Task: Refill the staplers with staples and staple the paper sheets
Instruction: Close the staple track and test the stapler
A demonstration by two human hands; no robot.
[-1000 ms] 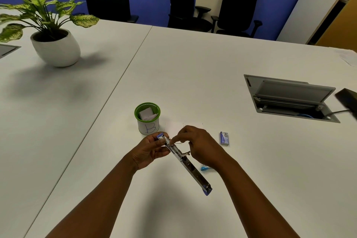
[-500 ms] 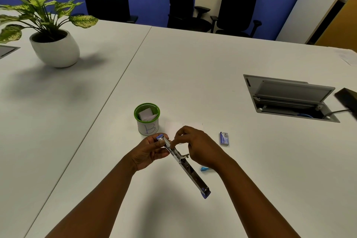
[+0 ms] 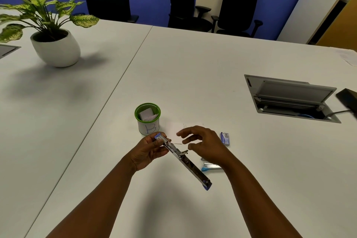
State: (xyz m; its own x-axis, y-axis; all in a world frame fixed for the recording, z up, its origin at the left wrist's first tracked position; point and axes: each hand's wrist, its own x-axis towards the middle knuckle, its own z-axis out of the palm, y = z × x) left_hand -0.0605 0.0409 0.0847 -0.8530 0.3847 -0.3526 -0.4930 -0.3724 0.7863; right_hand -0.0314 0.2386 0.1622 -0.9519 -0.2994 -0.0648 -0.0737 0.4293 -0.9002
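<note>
I see the opened stapler held above the table, left hand gripping its far end; right hand hovers loose-fingered, holding nothing. Beyond: staple box, green cup.

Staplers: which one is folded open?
The chrome stapler gripped by the left hand; the light-blue stapler lies on the table, untouched.

The stapler is swung fully open into one long chrome strip with blue ends, slanting from the left grip, which holds its far end, down toward the viewer. A second blue stapler lies under the right grip. A blue staple box lies just right of that grip.
</note>
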